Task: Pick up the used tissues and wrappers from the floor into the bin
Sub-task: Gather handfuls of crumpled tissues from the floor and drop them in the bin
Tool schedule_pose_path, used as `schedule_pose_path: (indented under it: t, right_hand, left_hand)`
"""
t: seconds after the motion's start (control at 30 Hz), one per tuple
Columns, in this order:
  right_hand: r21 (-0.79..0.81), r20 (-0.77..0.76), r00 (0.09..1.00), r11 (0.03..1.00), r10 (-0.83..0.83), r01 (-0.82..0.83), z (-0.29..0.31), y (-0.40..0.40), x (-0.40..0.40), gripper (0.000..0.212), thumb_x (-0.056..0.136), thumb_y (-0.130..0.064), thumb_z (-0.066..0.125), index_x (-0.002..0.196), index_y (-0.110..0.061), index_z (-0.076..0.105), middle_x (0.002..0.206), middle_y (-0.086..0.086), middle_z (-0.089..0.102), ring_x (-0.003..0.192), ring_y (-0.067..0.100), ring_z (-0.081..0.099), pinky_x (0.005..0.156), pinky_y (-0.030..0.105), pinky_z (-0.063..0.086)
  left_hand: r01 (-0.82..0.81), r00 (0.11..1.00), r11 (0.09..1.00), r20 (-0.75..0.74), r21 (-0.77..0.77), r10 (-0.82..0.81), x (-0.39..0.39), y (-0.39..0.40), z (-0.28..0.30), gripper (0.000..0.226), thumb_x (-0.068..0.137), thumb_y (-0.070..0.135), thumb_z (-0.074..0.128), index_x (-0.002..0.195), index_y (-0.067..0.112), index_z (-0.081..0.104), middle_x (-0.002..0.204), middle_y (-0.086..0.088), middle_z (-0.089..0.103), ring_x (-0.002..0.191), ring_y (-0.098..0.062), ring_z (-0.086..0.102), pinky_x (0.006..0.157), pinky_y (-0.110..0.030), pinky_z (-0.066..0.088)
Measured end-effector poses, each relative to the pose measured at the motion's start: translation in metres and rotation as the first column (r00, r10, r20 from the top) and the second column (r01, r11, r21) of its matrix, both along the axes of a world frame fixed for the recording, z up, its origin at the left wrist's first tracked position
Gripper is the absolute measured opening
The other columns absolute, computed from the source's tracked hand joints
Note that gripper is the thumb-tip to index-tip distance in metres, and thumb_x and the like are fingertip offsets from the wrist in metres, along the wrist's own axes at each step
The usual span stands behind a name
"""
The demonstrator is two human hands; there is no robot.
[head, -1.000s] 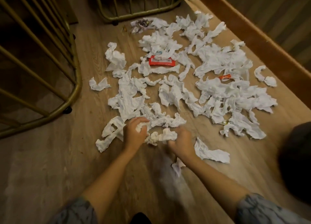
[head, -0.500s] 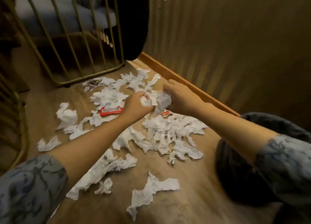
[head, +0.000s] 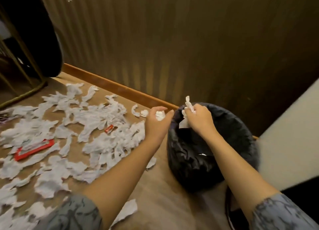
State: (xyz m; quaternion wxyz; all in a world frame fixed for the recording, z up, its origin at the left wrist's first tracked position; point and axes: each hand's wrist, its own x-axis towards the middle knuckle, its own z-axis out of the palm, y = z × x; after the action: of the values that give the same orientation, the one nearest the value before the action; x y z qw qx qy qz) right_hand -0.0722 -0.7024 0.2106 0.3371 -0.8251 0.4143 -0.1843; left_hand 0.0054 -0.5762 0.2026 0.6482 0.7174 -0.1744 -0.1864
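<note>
Right hand (head: 200, 119) is over the far rim of the bin (head: 241, 140), fingers curled tight around a wad of tissue (head: 188, 104); one twisted end sticks up above the knuckles, another piece hangs below the hand into the bin opening. Left hand (head: 158, 124) is just left of the bin's rim, over the floor (head: 172, 203), fingers loosely cupped around a small crumpled tissue ball (head: 160, 116), thumb and fingertips spread rather wide, the ball resting in the palm. Both forearms are bare, with patterned grey sleeves (head: 76, 214) at the bottom edge.

The bin is round with a black liner bag (head: 189, 153) folded over the rim, and stands on the floor near the wooden skirting board (head: 120, 88) and ribbed brown wall (head: 172, 39). A small bit of white shows inside the liner.

Most of the mess is still on the floor left of the bin: many torn white tissues (head: 103, 115) spread in a wide patch. A large red wrapper (head: 32, 148) lies among them at the left, partly covered by tissue. A small red wrapper (head: 109, 129) lies nearer the middle. One loose tissue scrap (head: 127, 210) lies close, between the arms. A gold metal frame (head: 22, 89) stands at far left, with a dark object (head: 43, 39) behind it. A pale panel (head: 290, 143) fills the right edge.
</note>
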Motion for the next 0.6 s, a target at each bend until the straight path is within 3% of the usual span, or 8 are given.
schedule_pose_path:
  t: [0.03, 0.1, 0.2, 0.3, 0.37, 0.47, 0.53, 0.6]
  right_hand:
    - [-0.006, -0.056, 0.998, 0.999, -0.038, 0.038, -0.005, -0.008, -0.007, 0.026, 0.094, -0.032, 0.05, 0.096, -0.007, 0.057, 0.107, 0.014, 0.056, 0.087, 0.025, 0.049, 0.07, 0.03, 0.033]
    - [-0.001, -0.149, 0.981, 0.992, -0.122, 0.123, -0.011, -0.02, -0.021, 0.029, 0.09, -0.035, 0.056, 0.104, -0.01, 0.059, 0.122, 0.019, 0.05, 0.102, 0.033, 0.049, 0.077, 0.034, 0.037]
    - [-0.024, -0.293, 0.942, 0.986, -0.164, 0.164, -0.011, -0.026, -0.044, 0.054, 0.083, -0.044, 0.068, 0.129, -0.021, 0.049, 0.138, 0.016, 0.035, 0.126, 0.038, 0.035, 0.098, 0.041, 0.036]
    - [0.031, -0.44, 0.896, 0.996, -0.061, 0.083, -0.007, -0.032, -0.053, 0.074, 0.079, -0.033, 0.076, 0.139, -0.03, 0.034, 0.151, 0.013, 0.024, 0.139, 0.039, 0.019, 0.111, 0.053, 0.022]
    - [0.058, -0.491, 0.871, 0.998, 0.019, 0.011, 0.002, -0.031, -0.05, 0.08, 0.08, -0.017, 0.074, 0.144, -0.033, 0.028, 0.158, 0.012, 0.015, 0.146, 0.04, 0.003, 0.115, 0.06, 0.005]
    - [-0.048, -0.438, 0.894, 0.991, 0.095, -0.128, 0.022, -0.015, -0.033, 0.072, 0.08, -0.003, 0.058, 0.141, -0.032, 0.033, 0.16, 0.01, 0.014, 0.147, 0.038, -0.006, 0.115, 0.061, -0.004]
    - [-0.185, -0.301, 0.932, 0.947, 0.2, -0.263, 0.032, 0.008, -0.013, 0.062, 0.076, -0.009, 0.052, 0.134, -0.03, 0.043, 0.152, 0.009, 0.032, 0.146, 0.037, 0.01, 0.117, 0.06, 0.001]
    - [-0.291, -0.134, 0.91, 0.863, 0.391, -0.414, 0.035, 0.048, 0.013, 0.052, 0.074, -0.018, 0.051, 0.125, -0.028, 0.053, 0.135, 0.003, 0.051, 0.136, 0.03, 0.034, 0.117, 0.054, 0.016]
  left_hand:
    - [0.09, 0.994, 0.996, -0.054, -0.028, -0.091, -0.009, -0.011, -0.002, 0.032, 0.083, 0.029, 0.066, 0.113, 0.025, 0.055, 0.1, 0.013, 0.057, 0.097, -0.008, 0.055, 0.074, -0.022, 0.048]
    - [0.233, 0.972, 0.972, -0.006, -0.039, -0.234, -0.025, -0.03, -0.003, 0.048, 0.074, 0.02, 0.063, 0.119, 0.027, 0.046, 0.115, 0.001, 0.054, 0.11, -0.016, 0.052, 0.09, -0.034, 0.049]
    - [0.369, 0.908, 0.912, 0.139, 0.18, -0.395, -0.041, -0.044, -0.005, 0.068, 0.075, 0.01, 0.061, 0.134, 0.025, 0.031, 0.14, -0.005, 0.033, 0.13, -0.021, 0.034, 0.11, -0.039, 0.034]
    - [0.45, 0.788, 0.793, 0.236, 0.41, -0.569, -0.042, -0.044, -0.01, 0.084, 0.079, 0.015, 0.061, 0.146, 0.026, 0.013, 0.153, -0.008, 0.011, 0.143, -0.028, 0.01, 0.116, -0.046, 0.021]
    - [0.48, 0.764, 0.789, 0.259, 0.384, -0.591, -0.037, -0.033, -0.015, 0.079, 0.08, 0.009, 0.055, 0.146, 0.031, 0.018, 0.159, -0.005, -0.002, 0.147, -0.026, -0.004, 0.117, -0.049, 0.02]
    - [0.392, 0.857, 0.908, 0.299, 0.149, -0.419, -0.027, 0.004, -0.025, 0.068, 0.076, 0.003, 0.047, 0.134, 0.038, 0.04, 0.159, 0.004, 0.004, 0.148, -0.012, 0.002, 0.117, -0.037, 0.02]
    - [0.22, 0.946, 0.976, 0.243, 0.005, -0.214, -0.021, 0.037, -0.036, 0.056, 0.082, -0.001, 0.048, 0.124, 0.036, 0.051, 0.155, 0.008, 0.02, 0.142, 0.001, 0.019, 0.114, -0.029, 0.026]
    - [0.009, 0.981, 0.999, 0.192, -0.031, -0.003, -0.013, 0.073, -0.055, 0.046, 0.086, -0.005, 0.045, 0.116, 0.028, 0.058, 0.146, 0.006, 0.034, 0.128, 0.017, 0.03, 0.108, -0.023, 0.036]
